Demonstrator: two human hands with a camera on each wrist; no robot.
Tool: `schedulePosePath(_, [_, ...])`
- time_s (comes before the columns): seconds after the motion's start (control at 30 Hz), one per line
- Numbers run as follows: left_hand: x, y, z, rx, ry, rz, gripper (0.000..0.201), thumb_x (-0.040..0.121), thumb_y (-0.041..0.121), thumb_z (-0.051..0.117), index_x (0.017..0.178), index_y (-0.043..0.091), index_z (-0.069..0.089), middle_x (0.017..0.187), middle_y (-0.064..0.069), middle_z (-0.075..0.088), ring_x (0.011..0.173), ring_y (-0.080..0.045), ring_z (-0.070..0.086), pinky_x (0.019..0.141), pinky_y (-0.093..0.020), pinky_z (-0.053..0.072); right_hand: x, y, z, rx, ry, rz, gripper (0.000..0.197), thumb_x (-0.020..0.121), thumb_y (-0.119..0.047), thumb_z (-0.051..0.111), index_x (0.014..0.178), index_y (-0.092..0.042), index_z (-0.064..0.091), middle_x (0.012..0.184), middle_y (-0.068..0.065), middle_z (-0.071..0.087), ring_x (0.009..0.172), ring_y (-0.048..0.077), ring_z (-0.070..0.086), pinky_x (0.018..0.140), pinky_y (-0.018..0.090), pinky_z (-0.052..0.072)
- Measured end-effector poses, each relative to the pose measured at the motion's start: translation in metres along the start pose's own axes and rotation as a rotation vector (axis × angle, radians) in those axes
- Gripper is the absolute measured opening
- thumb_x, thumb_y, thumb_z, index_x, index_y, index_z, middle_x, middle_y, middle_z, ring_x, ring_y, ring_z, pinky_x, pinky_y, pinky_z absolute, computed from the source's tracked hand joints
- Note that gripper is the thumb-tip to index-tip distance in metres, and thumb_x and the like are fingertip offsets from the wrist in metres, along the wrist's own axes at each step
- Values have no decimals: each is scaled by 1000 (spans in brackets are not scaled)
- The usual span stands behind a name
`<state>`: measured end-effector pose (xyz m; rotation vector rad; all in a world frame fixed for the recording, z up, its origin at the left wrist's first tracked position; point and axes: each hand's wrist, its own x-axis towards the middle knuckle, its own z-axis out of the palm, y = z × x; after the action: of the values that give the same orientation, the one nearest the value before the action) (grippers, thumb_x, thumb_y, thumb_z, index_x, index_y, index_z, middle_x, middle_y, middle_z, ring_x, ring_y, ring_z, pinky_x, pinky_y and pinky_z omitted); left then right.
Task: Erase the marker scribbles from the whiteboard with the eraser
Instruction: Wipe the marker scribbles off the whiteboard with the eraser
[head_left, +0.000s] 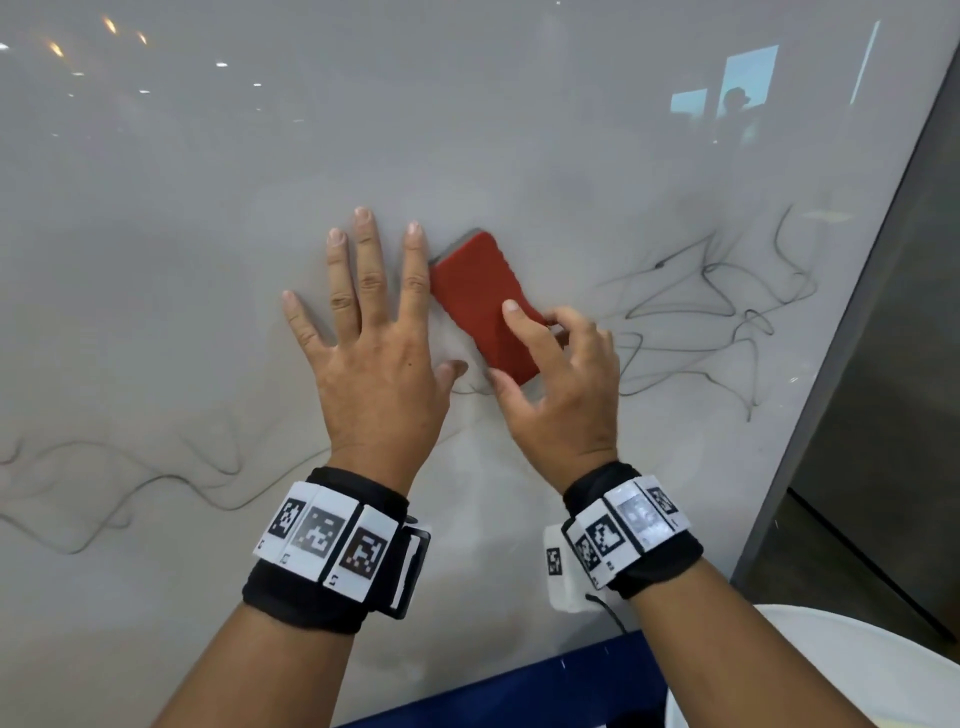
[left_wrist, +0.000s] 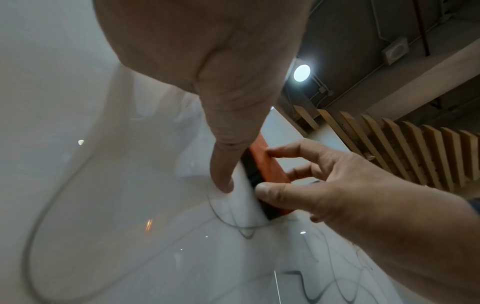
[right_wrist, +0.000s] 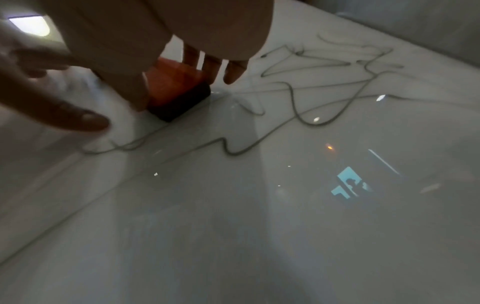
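A red eraser (head_left: 480, 301) with dark felt underneath lies tilted against the whiteboard (head_left: 467, 130). My right hand (head_left: 524, 335) pinches it, thumb on its near edge, index finger on its red back, the other fingers on the far edge. The left wrist view shows the eraser (left_wrist: 269, 164) held by the right hand (left_wrist: 311, 185). Just left of it, my left hand (head_left: 379, 332) presses flat on the board with fingers spread, holding nothing. Black marker scribbles (head_left: 717, 301) run right of the eraser; they also show as scribbles (right_wrist: 311, 82) beyond the eraser (right_wrist: 176, 92).
Fainter scribble lines (head_left: 130, 488) cross the board's lower left. A dark frame edge (head_left: 857, 312) bounds the board on the right. A blue strip (head_left: 571, 670) runs along the bottom, with a white rounded surface (head_left: 831, 665) beside it.
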<state>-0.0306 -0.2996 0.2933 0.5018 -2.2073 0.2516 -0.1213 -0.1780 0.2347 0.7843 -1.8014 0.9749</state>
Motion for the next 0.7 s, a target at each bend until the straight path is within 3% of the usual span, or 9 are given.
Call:
schedulePosePath(0.17, [-1,0,-1,3,-13,8,125,69,53,81,158,25,-1,166,-12,-5,153,-30,-4,114,-70,13,15,13,1,110,290,308,60,77,-28,77,134,-19,59,113,14,51,102,22,44,90,47,50])
schedulePosePath(0.23, [-1,3,-1,-17,-11,-1,123,70,48,83,158,23,0,165,-13,-5,153,-30,-4,115,-69,13,11,3,4,112,259,285,59,76,-26,78,132,-18,60,113,15,52,101,24,46,90,44,49])
schedulePosePath(0.37, [-1,12,-1,-54,-3,19,120,71,39,83,158,24,2,165,-15,-5,153,-30,-4,116,-67,13,6,8,-6,16,86,94,55,78,-30,77,131,-22,61,116,13,54,98,28,51,88,45,48])
schedulePosePath(0.47, [1,16,0,-69,-2,25,119,71,48,81,158,25,3,165,-14,-5,153,-30,-4,116,-68,13,15,29,-12,34,231,246,57,77,-28,77,132,-20,61,114,14,54,101,24,48,90,46,49])
schedulePosePath(0.53, [2,23,1,-62,0,42,117,72,54,77,159,25,4,165,-14,-4,153,-30,-3,115,-68,13,16,26,-11,69,284,334,59,76,-25,77,133,-19,60,114,14,53,102,24,47,93,42,49])
schedulePosePath(0.6, [3,32,3,-63,8,69,115,73,57,75,159,25,5,165,-15,-2,153,-30,-1,115,-68,13,10,17,-8,69,231,301,60,75,-23,77,133,-20,60,116,14,52,103,26,48,92,39,48])
schedulePosePath(0.7, [4,43,6,-70,14,88,113,75,57,74,159,25,4,165,-15,-2,153,-29,-1,116,-68,11,2,19,-13,4,101,153,61,75,-26,79,132,-23,57,118,12,52,102,26,49,87,43,49])
